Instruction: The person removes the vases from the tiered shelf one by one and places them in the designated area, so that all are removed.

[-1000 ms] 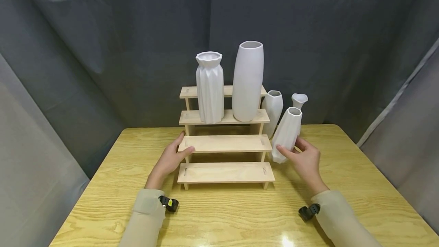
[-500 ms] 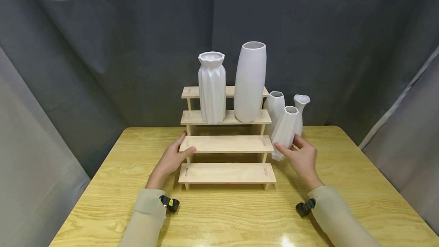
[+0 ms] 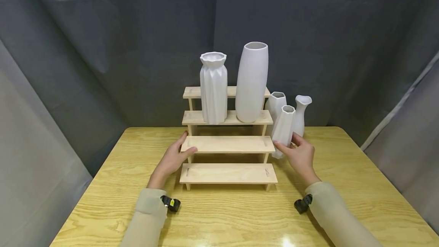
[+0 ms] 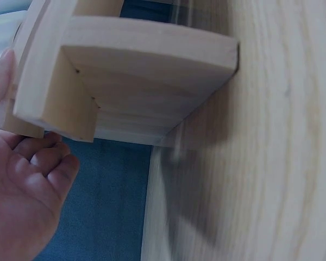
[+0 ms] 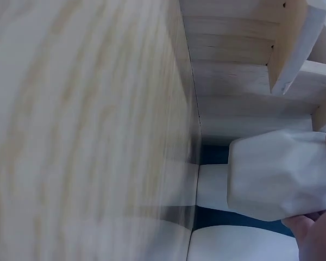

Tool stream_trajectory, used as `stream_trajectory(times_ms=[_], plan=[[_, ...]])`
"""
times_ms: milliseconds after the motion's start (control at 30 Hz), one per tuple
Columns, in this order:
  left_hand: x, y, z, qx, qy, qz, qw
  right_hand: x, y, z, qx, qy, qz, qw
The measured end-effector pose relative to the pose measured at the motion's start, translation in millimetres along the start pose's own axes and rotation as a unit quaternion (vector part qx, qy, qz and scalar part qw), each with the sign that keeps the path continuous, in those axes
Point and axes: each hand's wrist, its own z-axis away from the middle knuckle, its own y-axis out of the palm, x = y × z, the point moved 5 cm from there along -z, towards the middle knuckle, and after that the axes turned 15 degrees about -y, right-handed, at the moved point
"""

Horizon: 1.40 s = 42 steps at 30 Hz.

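Note:
My left hand [image 3: 170,160] grips the left end of a stepped wooden display stand [image 3: 227,145], thumb over one of the lower shelves. In the left wrist view, fingers [image 4: 49,157] curl near the stand's side [image 4: 70,98]. My right hand [image 3: 302,158] holds a small white faceted vase [image 3: 284,127] beside the stand's right side, leaning slightly right. The right wrist view shows this vase's base [image 5: 261,179] raised off the table. On an upper shelf stand a pleated white vase [image 3: 214,90] and a taller smooth white vase [image 3: 252,83].
Behind the held vase, a white angular vase [image 3: 275,104] and a white flared-neck vase [image 3: 300,115] stand right of the stand. The wooden table [image 3: 226,216] carries everything. A dark curtain [image 3: 154,48] hangs close behind.
My right hand has brought the small faceted vase left, closer to the stand, and tipped it more upright. The left hand keeps its grip. The whole view has shifted slightly.

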Motion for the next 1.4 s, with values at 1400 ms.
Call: stream_trajectory(times_ms=[1400], plan=[[4.1,0.4,-3.6,0.002,0.005,0.001,1.0000,-34,24,-21.7,0.007,0.014,-0.025,0.9996]])
